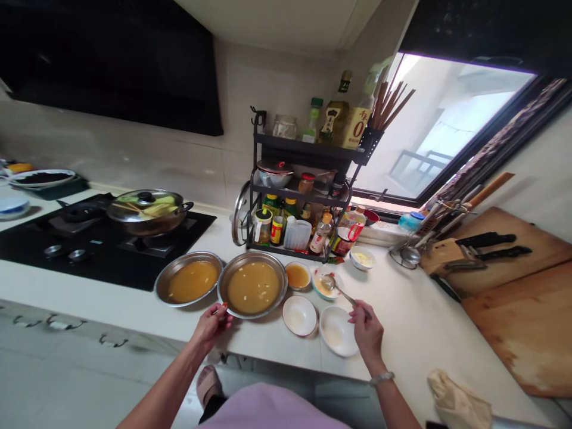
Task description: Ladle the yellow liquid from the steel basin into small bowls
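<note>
In my right hand [367,333] I hold a metal spoon [345,296] by its handle. The spoon's head lies in a small bowl [318,288] with some pale liquid in it. My left hand [213,326] grips the near left rim of a round metal bowl [283,298] of cloudy brown liquid with pale bits. A second metal bowl [161,294] of similar orange-brown liquid stands to its left. Close by are a small bowl of orange liquid [297,276], a red-rimmed white bowl [299,316] and a plain white bowl [338,330] with a little liquid.
A lidded pan [147,223] sits on the black stove [111,262] at left. Behind the bowls stands a black rack [308,149] with bottles and jars. At right are a knife block [447,256], wooden boards [513,333], a beige cloth [460,399] and a small bowl [363,258].
</note>
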Demonstrator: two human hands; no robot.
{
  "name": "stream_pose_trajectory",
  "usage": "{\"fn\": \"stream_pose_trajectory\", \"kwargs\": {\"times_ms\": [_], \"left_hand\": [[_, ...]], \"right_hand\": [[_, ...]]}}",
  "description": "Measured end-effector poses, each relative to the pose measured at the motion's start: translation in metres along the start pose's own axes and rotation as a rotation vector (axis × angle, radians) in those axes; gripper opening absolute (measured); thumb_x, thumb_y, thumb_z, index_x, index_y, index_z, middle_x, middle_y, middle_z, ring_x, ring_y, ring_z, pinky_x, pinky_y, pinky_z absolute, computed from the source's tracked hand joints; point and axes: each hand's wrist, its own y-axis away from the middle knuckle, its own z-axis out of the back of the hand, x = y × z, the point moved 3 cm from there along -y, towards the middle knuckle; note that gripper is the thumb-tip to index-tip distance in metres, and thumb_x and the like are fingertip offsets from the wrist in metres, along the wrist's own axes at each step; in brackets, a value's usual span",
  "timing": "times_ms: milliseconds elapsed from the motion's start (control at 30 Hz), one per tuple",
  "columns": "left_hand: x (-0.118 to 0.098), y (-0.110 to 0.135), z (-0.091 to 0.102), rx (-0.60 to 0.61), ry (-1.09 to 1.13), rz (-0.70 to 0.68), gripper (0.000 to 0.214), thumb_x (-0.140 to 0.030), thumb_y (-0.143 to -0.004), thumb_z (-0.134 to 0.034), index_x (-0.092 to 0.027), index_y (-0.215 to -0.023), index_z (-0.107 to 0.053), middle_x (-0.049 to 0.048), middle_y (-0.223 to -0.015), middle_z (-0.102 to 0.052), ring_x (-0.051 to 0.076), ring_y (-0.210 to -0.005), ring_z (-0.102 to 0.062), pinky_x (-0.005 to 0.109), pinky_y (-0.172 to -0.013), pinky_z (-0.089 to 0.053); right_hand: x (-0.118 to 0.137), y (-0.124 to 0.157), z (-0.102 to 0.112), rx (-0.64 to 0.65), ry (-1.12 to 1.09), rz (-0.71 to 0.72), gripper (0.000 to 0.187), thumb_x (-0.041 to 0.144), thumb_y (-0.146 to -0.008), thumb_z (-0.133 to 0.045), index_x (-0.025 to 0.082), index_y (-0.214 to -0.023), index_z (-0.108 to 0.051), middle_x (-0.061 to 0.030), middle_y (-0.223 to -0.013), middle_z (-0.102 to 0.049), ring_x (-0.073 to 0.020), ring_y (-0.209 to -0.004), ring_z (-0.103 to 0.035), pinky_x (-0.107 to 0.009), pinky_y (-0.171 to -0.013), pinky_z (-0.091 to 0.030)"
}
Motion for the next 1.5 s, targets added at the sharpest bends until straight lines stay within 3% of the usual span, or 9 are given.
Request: {"fn": "stream_pose_trajectory", "kwargs": {"times_ms": [167,267,833,1000,1267,1400,1500], "left_hand": [[0.001,-0.001,0.001,-0.006,-0.003,0.002,0.026,-0.019,-0.065,-0.076,-0.017,-0.067,-0.050,-0.0002,-0.051,-0.061,0.011,-0.045,-0.058,0.020,-0.044,-0.045],[0.001,-0.001,0.001,-0.016,0.004,-0.004,0.025,-0.018,-0.067,-0.076,-0.017,-0.069,-0.051,0.0000,-0.052,-0.061,0.012,-0.046,-0.059,0.019,-0.044,-0.044],[0.002,-0.001,0.000,-0.001,0.015,0.003,0.025,-0.020,-0.067,-0.075,-0.018,-0.069,-0.050,-0.0003,-0.050,-0.061,0.012,-0.044,-0.057,0.020,-0.044,-0.045],[0.002,0.000,0.000,-0.006,0.014,-0.001,0.024,-0.020,-0.068,-0.074,-0.017,-0.069,-0.050,0.0001,-0.050,-0.061,0.011,-0.045,-0.057,0.020,-0.045,-0.045],[-0.001,0.004,-0.003,-0.001,0.006,-0.010,0.030,-0.022,-0.065,-0.078,-0.018,-0.065,-0.048,-0.0004,-0.050,-0.060,0.011,-0.045,-0.057,0.020,-0.045,-0.045],[-0.003,0.005,-0.005,-0.012,0.001,0.000,0.029,-0.021,-0.067,-0.076,-0.018,-0.064,-0.047,-0.0006,-0.049,-0.059,0.011,-0.044,-0.056,0.021,-0.045,-0.045],[-0.002,0.004,-0.004,-0.010,0.012,-0.004,0.028,-0.020,-0.066,-0.076,-0.018,-0.064,-0.048,-0.0012,-0.049,-0.058,0.011,-0.043,-0.056,0.020,-0.044,-0.044]], "right_hand": [[-0.006,-0.003,-0.001,-0.197,-0.213,-0.288,0.037,0.050,-0.075,-0.063,0.016,-0.088,-0.059,0.0017,-0.052,-0.063,-0.0148,-0.043,-0.060,-0.026,-0.043,-0.052],[-0.008,-0.007,0.001,-0.283,-0.315,-0.375,0.035,0.047,-0.068,-0.067,0.016,-0.081,-0.057,0.0021,-0.048,-0.062,-0.0151,-0.043,-0.060,-0.023,-0.038,-0.050],[0.026,-0.013,0.011,-0.251,-0.305,-0.274,0.030,0.041,-0.072,-0.066,0.014,-0.084,-0.060,0.0017,-0.050,-0.063,-0.0137,-0.042,-0.059,-0.022,-0.038,-0.049],[0.048,-0.010,-0.005,-0.186,-0.346,-0.253,0.032,0.043,-0.073,-0.068,0.015,-0.085,-0.060,0.0015,-0.051,-0.063,-0.0126,-0.041,-0.057,-0.022,-0.039,-0.048],[0.077,0.009,-0.061,0.056,-0.385,-0.193,0.033,0.047,-0.079,-0.064,0.016,-0.088,-0.060,0.0018,-0.054,-0.062,-0.0136,-0.042,-0.056,-0.024,-0.038,-0.048],[0.081,0.027,-0.084,0.238,-0.353,-0.025,0.029,0.045,-0.086,-0.057,0.019,-0.094,-0.064,0.0012,-0.062,-0.063,-0.0131,-0.048,-0.059,-0.026,-0.045,-0.053],[0.083,0.037,-0.088,0.359,-0.331,0.160,0.023,0.037,-0.089,-0.054,0.021,-0.097,-0.068,-0.0035,-0.081,-0.066,-0.0145,-0.060,-0.063,-0.028,-0.049,-0.055]]}}
